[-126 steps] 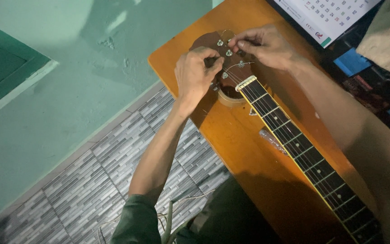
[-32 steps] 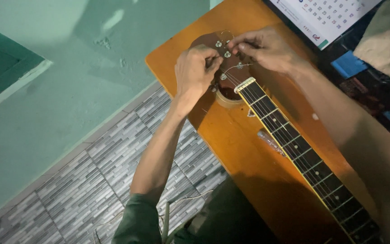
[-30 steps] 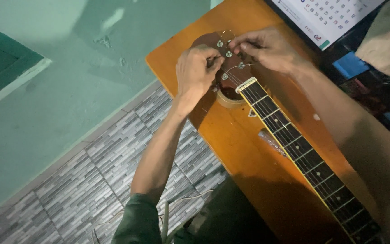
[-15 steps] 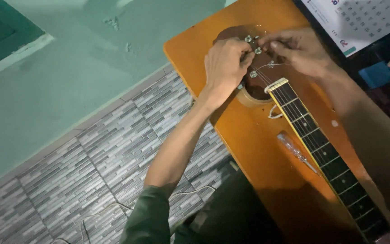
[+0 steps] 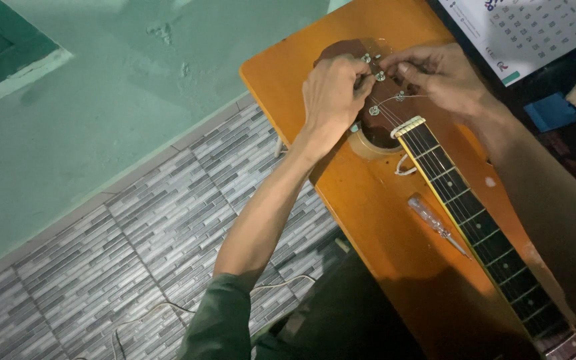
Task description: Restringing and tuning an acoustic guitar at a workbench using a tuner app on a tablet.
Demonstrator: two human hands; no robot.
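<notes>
my left hand [image 5: 331,93] curled, knuckles up, pinching tuning peg [image 5: 367,59] on guitar headstock [image 5: 375,100]; my right hand [image 5: 438,73] fingers pinching string [image 5: 408,97] beside it; headstock rests on orange table [image 5: 395,260].

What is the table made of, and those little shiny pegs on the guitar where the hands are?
The table looks like wood with a smooth orange-brown coating: it is flat and reflects light softly. It could be laminate. The pegs look like polished metal, silvery with bright glints. The left hand and right hand work at them.
</notes>
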